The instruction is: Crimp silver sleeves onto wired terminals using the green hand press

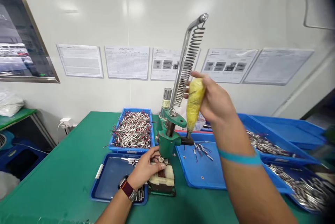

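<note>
On the green worktop (75, 168), a green lever press (167, 142) is standing just beside a blue tray (130, 150) of wired metal parts (134, 129). The right hand (216, 101) is clamping around the yellow-wrapped handle (195, 103). The left hand (146, 168) is reaching beneath the ram; its grip cannot be told.

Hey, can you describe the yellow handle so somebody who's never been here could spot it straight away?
On the green table stands a green press with a tall coil spring. The handle slants up at the press's right side, with the right hand around its upper part. Fat and wrapped in bright yellow, it stands out from the bare metal spring and green press.
</note>
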